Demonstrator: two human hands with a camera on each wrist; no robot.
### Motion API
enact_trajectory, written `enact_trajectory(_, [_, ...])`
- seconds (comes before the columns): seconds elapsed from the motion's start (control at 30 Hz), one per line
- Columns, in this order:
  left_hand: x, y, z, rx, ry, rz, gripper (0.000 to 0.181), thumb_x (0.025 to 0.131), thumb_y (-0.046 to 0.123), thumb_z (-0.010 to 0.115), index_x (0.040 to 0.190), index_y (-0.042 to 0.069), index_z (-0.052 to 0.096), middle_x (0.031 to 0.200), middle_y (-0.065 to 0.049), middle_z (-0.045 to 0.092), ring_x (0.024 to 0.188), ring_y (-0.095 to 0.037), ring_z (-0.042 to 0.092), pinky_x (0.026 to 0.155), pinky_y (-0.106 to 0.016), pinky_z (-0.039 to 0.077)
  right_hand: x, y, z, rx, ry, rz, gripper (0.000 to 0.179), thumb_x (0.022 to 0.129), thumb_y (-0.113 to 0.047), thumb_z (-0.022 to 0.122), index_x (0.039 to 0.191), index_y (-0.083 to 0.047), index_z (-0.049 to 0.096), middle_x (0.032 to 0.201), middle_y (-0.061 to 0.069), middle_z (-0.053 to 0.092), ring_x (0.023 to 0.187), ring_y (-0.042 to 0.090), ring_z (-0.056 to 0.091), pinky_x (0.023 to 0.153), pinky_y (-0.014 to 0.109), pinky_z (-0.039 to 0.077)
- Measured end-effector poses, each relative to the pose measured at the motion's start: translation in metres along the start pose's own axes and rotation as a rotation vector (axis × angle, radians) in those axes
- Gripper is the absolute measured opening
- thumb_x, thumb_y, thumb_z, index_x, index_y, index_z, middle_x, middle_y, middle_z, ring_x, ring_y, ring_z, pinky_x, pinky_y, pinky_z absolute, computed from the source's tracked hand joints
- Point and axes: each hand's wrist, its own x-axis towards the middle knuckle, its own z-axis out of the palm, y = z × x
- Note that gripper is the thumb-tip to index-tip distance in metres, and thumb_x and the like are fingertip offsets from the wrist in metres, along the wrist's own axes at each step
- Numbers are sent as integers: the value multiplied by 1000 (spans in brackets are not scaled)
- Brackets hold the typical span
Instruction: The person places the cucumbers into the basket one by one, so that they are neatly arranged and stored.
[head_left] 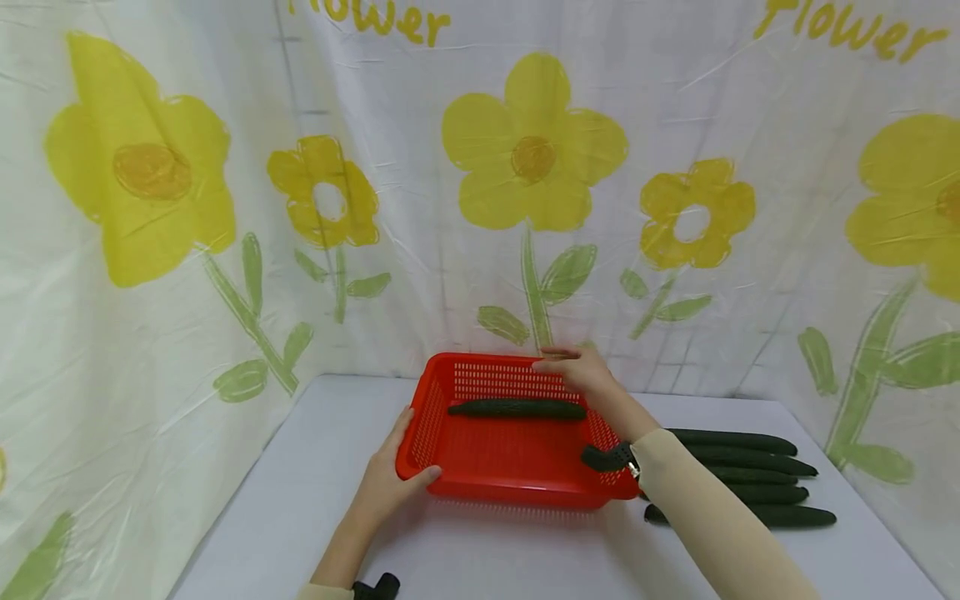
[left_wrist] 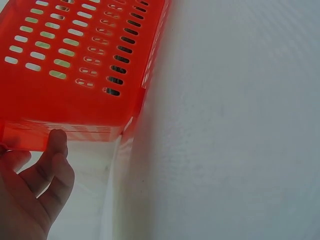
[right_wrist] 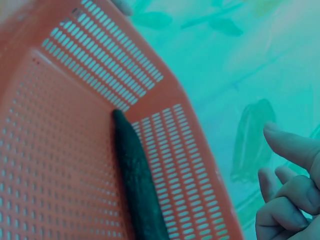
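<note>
A red perforated plastic basket (head_left: 495, 467) stands on the white table, and one dark green cucumber (head_left: 517, 408) lies lengthwise inside, near the back wall. My left hand (head_left: 386, 487) grips the basket's left side near the front corner, thumb at the rim. In the left wrist view, the fingers (left_wrist: 60, 170) bend round the basket's edge. Over the back right rim hangs my right hand (head_left: 581, 371). The right wrist view shows its fingers (right_wrist: 295, 145) loosely bent and apart from the rim, holding nothing. There the cucumber (right_wrist: 135, 175) rests along the slotted wall.
To the right of the basket, several more cucumbers (head_left: 750, 457) lie side by side on the white table (head_left: 300, 492), partly hidden by my right forearm (head_left: 705, 500). A white curtain with yellow flowers (head_left: 532, 158) hangs behind and along the sides of the table.
</note>
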Motion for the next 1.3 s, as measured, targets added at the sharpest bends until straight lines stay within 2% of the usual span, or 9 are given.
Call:
enact_trajectory(0.1, [0, -1, 0, -6, -3, 7, 100, 89, 37, 82, 170, 20, 26, 171, -6, 36, 134, -31, 57, 96, -39, 57, -7, -1, -5, 1, 9, -30, 56, 90, -16, 86, 142, -5, 67, 71, -15, 57, 48, 7, 24, 51, 26, 29])
enact_trajectory(0.2, [1, -2, 0, -8, -6, 10, 100, 89, 37, 82, 170, 20, 26, 171, -6, 36, 135, -30, 57, 96, -38, 57, -16, 0, -13, -28, 23, -30, 55, 91, -18, 85, 142, -8, 68, 90, -4, 71, 53, 8, 30, 53, 26, 33])
enact_trajectory(0.27, [2, -2, 1, -13, -11, 11, 101, 88, 37, 82, 170, 19, 26, 171, -7, 36, 137, -31, 56, 98, -40, 57, -23, 1, -19, -59, 35, -32, 54, 92, -21, 85, 142, -9, 68, 118, 6, 75, 57, 10, 32, 55, 27, 34])
enact_trajectory(0.5, [3, -1, 2, -13, -9, 4, 101, 88, 37, 82, 170, 20, 26, 171, -6, 36, 138, -33, 55, 97, -43, 58, -44, 4, -40, -89, 43, -17, 65, 92, -31, 85, 148, -9, 62, 104, 0, 71, 53, 9, 29, 59, 33, 36])
enact_trajectory(0.57, [3, -1, 1, -12, -7, 2, 101, 89, 37, 82, 170, 19, 26, 171, -7, 37, 136, -33, 56, 96, -43, 58, -50, 6, -45, -68, 44, -13, 67, 93, -31, 85, 151, -8, 59, 126, 8, 71, 52, 9, 28, 59, 34, 35])
enact_trajectory(0.67, [2, -2, 0, -8, 1, 2, 100, 88, 37, 82, 170, 19, 26, 171, -7, 37, 137, -33, 55, 97, -44, 58, -60, 12, -51, -36, 53, 1, 69, 93, -30, 84, 153, -8, 57, 139, 15, 67, 54, 9, 27, 57, 32, 34])
enact_trajectory(0.83, [0, -3, -1, 2, 5, 10, 100, 87, 36, 83, 169, 20, 28, 171, -8, 37, 138, -34, 54, 96, -44, 58, -79, 28, -65, -32, 89, 36, 74, 93, -35, 84, 155, -9, 53, 152, 20, 58, 72, 7, 48, 60, 26, 41])
enact_trajectory(1.17, [-1, -3, 0, -10, 9, 19, 100, 86, 35, 83, 169, 20, 29, 169, -10, 39, 134, -34, 57, 93, -45, 61, -120, 63, -74, -115, 158, 2, 69, 94, -32, 83, 154, -14, 56, 151, 18, 59, 73, 7, 52, 69, 32, 50])
enact_trajectory(1.3, [0, -3, 0, -12, 8, 8, 100, 87, 36, 83, 169, 21, 28, 168, -10, 41, 133, -34, 57, 92, -44, 62, -132, 69, -72, -148, 199, 8, 68, 91, -34, 86, 151, -15, 60, 147, 15, 63, 84, 16, 50, 70, 34, 50])
